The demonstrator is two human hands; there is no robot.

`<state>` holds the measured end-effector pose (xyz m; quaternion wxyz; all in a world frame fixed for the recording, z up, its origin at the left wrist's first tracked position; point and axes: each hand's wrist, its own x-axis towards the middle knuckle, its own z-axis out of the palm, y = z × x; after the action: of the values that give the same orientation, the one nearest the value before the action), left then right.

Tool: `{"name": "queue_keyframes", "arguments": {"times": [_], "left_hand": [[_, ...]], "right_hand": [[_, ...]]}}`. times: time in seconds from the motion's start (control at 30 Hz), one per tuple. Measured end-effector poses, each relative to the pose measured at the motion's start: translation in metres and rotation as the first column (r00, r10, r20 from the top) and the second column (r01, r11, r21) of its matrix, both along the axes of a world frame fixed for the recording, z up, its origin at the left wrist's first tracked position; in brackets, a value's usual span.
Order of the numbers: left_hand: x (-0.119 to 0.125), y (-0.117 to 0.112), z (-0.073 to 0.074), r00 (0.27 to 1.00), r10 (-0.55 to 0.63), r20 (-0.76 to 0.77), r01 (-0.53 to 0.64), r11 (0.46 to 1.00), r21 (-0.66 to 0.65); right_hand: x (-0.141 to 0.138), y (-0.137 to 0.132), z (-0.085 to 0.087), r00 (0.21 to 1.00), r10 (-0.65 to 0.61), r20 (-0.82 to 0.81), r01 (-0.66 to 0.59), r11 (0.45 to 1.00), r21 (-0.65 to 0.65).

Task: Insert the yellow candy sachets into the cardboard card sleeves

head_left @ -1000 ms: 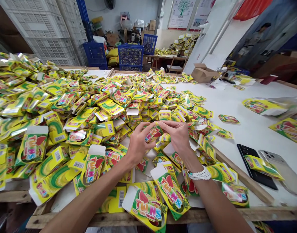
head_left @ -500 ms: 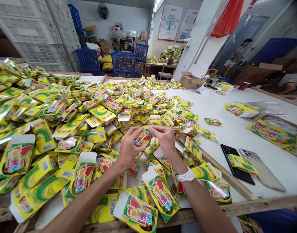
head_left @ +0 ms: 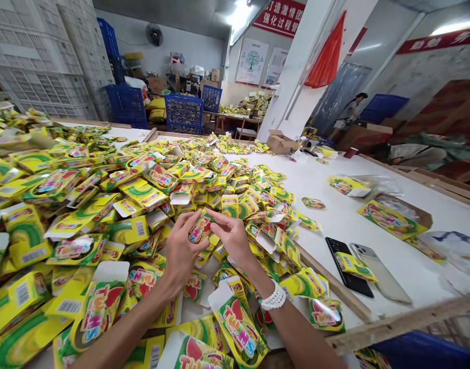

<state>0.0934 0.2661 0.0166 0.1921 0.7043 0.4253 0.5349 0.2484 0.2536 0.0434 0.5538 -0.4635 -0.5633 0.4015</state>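
Yellow Twins carton [head_left: 200,227] is being pinched between the left hand [head_left: 180,252] and right hand [head_left: 230,238], over a heap of cartons [head_left: 143,192].

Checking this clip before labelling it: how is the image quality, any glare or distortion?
Head view: wide-angle distortion makes the white crates lean at the left edge; glare streaks the glossy yellow cartons; the ceiling light blooms; the left hand and right hand look sharp.
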Motion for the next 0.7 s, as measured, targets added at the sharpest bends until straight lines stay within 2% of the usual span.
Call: {"name": "queue_keyframes", "arguments": {"times": [0.13,0.27,0.37,0.47,0.57,0.63,0.7], "left_hand": [[0.001,-0.002,0.004,1.000,-0.017,-0.005,0.017,1.000,0.000],[0.002,-0.006,0.008,0.999,0.030,0.030,-0.030,1.000,-0.005],[0.003,-0.006,0.008,0.999,0.050,0.010,-0.050,0.999,-0.017],[0.004,-0.005,0.007,1.000,0.025,0.016,-0.025,1.000,0.005],[0.006,-0.006,0.009,0.996,-0.080,0.044,0.078,0.996,0.044],[0.006,-0.006,0.011,0.985,-0.154,0.082,0.153,0.988,0.018],[0.005,-0.005,0.014,0.975,-0.154,0.158,0.165,0.984,-0.062]], "right_hand": [[-0.002,-0.002,0.002,0.998,-0.046,0.039,0.046,0.999,0.011],[-0.009,-0.011,0.003,0.950,-0.189,0.248,0.168,0.980,0.102],[-0.011,-0.014,0.004,0.937,-0.190,0.293,0.159,0.979,0.129],[-0.006,-0.008,0.004,0.970,-0.152,0.191,0.141,0.987,0.071],[0.003,0.000,0.006,0.985,-0.171,-0.014,0.169,0.982,-0.086],[0.013,0.003,0.010,0.963,-0.228,-0.141,0.198,0.959,-0.202],[0.026,0.003,0.017,0.935,-0.260,-0.241,0.201,0.949,-0.241]]}}
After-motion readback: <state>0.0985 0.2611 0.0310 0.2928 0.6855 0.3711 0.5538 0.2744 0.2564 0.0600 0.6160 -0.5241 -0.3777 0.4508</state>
